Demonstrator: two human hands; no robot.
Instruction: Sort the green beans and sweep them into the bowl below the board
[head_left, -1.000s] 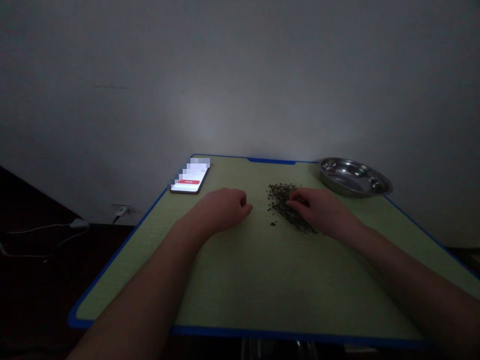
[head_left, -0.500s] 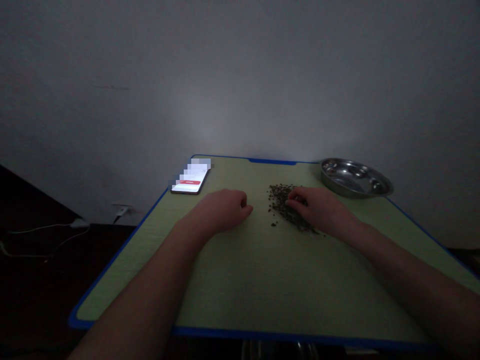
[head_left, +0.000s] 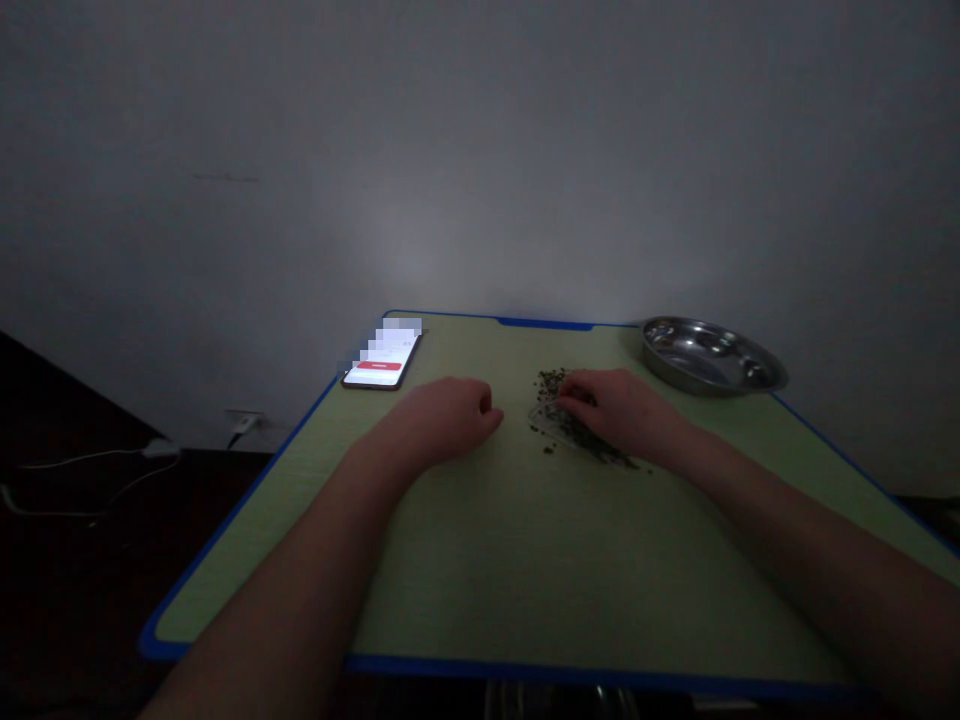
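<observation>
A loose pile of small dark grains [head_left: 553, 380], like seeds or dried bits, is spread on the green tabletop [head_left: 525, 560]. My right hand [head_left: 611, 405] is over the pile, thumb and fingertips pinched together and partly covering it. By those fingertips a faint, see-through outline [head_left: 551, 418] lies over the grains; it is too dim to name, and whether the fingers hold it is unclear. To the left of the pile, apart from it, my left hand [head_left: 454, 415] rests with its fingers curled in and thumb close to them. Nothing shows in it.
A shallow steel bowl [head_left: 709, 358] stands at the table's back right corner. At the back left lies a phone [head_left: 382, 362] with a lit screen. The table has a raised blue rim [head_left: 547, 324] and stands against a wall [head_left: 480, 180]. Cables [head_left: 161, 450] run at left.
My right hand has shifted slightly left over the grains, and the see-through outline now shows by its fingertips. My left hand is nearly still.
</observation>
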